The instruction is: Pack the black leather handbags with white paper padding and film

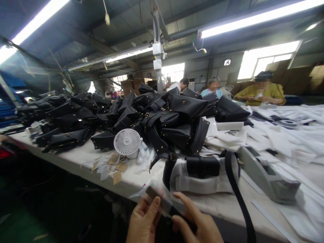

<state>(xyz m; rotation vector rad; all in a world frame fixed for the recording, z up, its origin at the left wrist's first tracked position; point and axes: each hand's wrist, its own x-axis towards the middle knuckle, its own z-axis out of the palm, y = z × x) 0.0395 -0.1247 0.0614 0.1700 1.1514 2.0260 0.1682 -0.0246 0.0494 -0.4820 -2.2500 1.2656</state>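
At the table's front edge my left hand point(146, 217) pinches a dark flat strip point(163, 201), thumb on top. Clear plastic film lies around the strip. My right hand point(196, 221) is curled at the strip's other end, its index finger stretched over it and its thumb bent against a black part that is mostly hidden. Just beyond the hands lies a black handbag point(202, 166), partly wrapped in white paper point(202, 184). Its black shoulder strap point(239, 194) hangs over the table edge.
A big heap of black bags point(177, 114) covers the back of the table. In front of it stand a white fan point(127, 142) and tan tags point(117, 177). On the right are a grey tape dispenser point(268, 179) and white paper sheets point(278, 135). Several people point(262, 91) sit behind.
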